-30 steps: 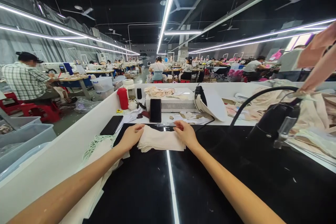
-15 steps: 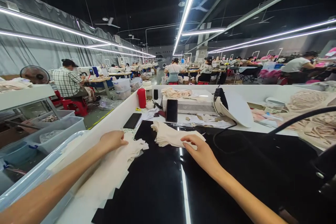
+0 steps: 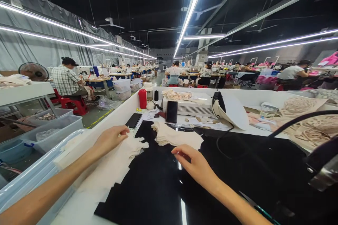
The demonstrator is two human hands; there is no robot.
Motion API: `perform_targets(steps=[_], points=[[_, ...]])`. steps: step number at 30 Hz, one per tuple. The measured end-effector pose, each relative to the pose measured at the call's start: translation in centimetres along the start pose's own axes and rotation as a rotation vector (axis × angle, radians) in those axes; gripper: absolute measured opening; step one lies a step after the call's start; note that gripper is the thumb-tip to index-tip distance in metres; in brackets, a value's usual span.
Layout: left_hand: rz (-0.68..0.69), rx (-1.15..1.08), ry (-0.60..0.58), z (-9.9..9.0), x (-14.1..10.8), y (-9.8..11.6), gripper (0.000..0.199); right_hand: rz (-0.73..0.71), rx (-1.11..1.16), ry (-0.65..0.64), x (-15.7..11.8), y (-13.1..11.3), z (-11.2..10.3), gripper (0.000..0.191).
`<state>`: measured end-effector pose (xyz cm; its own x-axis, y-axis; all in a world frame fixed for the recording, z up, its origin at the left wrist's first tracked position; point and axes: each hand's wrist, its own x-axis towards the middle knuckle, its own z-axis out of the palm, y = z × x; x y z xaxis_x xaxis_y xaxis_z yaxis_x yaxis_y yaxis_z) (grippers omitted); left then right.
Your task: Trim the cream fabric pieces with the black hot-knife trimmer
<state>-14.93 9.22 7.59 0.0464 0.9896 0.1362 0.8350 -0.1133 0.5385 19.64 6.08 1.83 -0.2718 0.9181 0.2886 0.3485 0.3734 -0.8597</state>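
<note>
My left hand [image 3: 112, 138] is over a long, overlapping row of cream fabric pieces [image 3: 113, 172] along the table's left side. Its thumb and fingers pinch the edge of a fabric piece near the row's far end. My right hand [image 3: 195, 165] hovers over the glossy black tabletop [image 3: 155, 190], its fingers loosely bent and nothing visible between them. Just beyond its fingertips lies a stack of cream fabric pieces [image 3: 176, 137], fanned at its left end.
Behind the stack are a phone [image 3: 171, 111] propped upright, a dark phone [image 3: 134, 120] lying flat, a white vented box [image 3: 195, 108], a red container [image 3: 142, 98] and a white cap [image 3: 232, 110]. Cream fabric bundles [image 3: 308, 126] are heaped at right. A black cable [image 3: 303, 119] arches across the right side.
My right hand has drawn back from the cream stack toward me and left. My left hand has lifted slightly at the row's far end. The view has shifted a little.
</note>
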Motion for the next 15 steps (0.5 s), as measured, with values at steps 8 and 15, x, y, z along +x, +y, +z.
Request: perform_targets(steps=[8, 15], points=[[0.125, -0.590, -0.261, 1.8, -3.4, 6.7, 0.052, 0.118, 0.260, -0.077, -0.2, -2.6, 2.4, 0.075], [-0.018, -0.800, -0.456, 5.1, -4.2, 9.2, 0.052, 0.277, 0.565, -0.312, -1.8, -3.9, 3.0, 0.056]])
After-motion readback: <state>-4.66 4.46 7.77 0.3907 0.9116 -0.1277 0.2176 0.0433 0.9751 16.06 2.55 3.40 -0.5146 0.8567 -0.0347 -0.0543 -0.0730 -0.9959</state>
